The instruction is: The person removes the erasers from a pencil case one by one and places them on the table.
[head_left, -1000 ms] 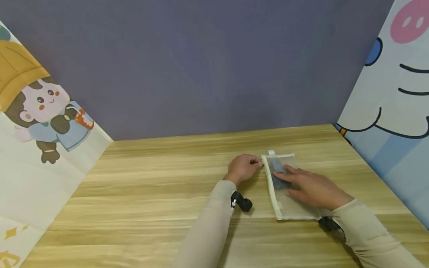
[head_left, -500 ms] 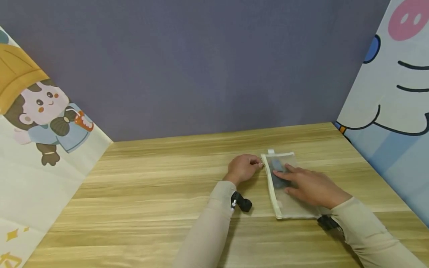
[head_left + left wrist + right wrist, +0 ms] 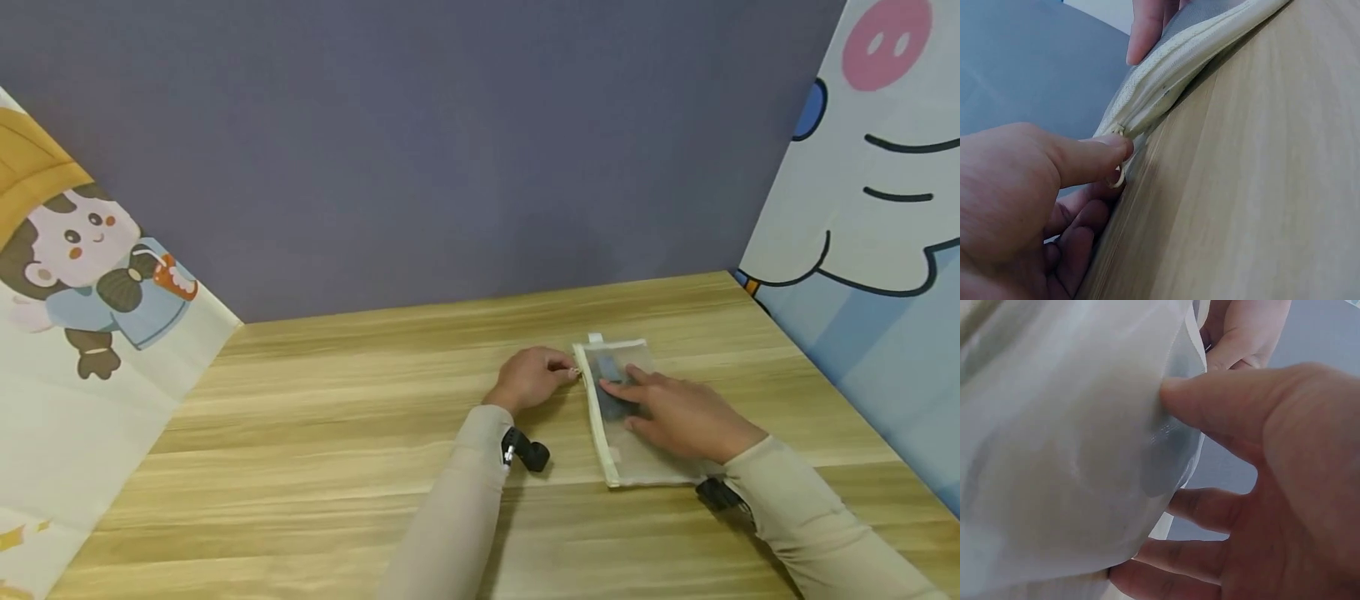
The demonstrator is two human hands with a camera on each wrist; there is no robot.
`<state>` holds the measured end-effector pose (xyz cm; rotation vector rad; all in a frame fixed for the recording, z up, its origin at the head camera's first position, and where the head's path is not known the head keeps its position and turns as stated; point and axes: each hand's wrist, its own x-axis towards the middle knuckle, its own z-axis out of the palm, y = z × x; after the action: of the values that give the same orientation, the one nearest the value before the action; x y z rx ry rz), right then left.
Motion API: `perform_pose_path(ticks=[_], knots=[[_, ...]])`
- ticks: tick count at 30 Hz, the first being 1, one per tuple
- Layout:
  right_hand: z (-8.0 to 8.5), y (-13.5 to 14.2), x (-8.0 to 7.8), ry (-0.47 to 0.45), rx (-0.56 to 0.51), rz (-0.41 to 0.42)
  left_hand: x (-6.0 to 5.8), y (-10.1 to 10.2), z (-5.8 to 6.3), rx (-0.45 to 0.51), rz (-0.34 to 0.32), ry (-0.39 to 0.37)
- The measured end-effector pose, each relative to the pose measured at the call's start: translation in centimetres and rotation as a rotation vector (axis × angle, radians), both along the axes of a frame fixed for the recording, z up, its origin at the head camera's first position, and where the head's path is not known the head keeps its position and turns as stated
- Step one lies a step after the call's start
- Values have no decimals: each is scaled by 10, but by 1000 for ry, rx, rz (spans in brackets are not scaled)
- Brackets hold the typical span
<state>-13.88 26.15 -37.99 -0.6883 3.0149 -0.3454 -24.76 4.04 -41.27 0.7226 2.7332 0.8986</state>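
Note:
A translucent mesh zipper pouch (image 3: 651, 468) lies flat on the wooden table, its cream zipper (image 3: 597, 429) along the left side. Through the mesh shows a dark bluish object (image 3: 611, 406), too blurred to identify. At the zipper's far end, my left hand (image 3: 531, 379) pinches the small zipper pull (image 3: 1116, 181) between thumb and fingers; a light ring sticks out below the thumb in the left wrist view. My right hand (image 3: 684, 414) rests on the pouch with fingers spread, over part of the dark object. In the right wrist view its thumb touches the mesh.
The wooden tabletop (image 3: 315, 467) extends left of the pouch. Behind it rises a grey-purple panel (image 3: 465, 167). Cartoon-printed panels stand at the left (image 3: 112, 275) and right (image 3: 885, 242). A black wrist camera (image 3: 531, 454) hangs under the left sleeve.
The head view has turned slightly, so the pouch, both hands and the walls sit a little further left. Both hands keep their hold and place on the pouch.

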Motion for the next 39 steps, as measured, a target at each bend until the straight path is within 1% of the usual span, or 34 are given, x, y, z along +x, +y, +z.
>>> perform_pose_path(ticks=[7,16,24,31,33,39], knots=[[-1,-2,-2,-11,8,-7,0,-2,-1,7,-34,-13],[-1,-3,-3,-24,8,-23,2,-2,0,1,-51,-3],[-2,-5,-4,12,-16,-65,3,-3,0,13,-53,-14],[-5,-7,-4,53,-7,-103,4,-2,-1,57,-29,-41],[-6,-7,-4,69,-5,-110,5,-1,-2,61,-17,-37],[-6,-7,-5,58,-8,-118,6,0,-5,85,29,-26]])
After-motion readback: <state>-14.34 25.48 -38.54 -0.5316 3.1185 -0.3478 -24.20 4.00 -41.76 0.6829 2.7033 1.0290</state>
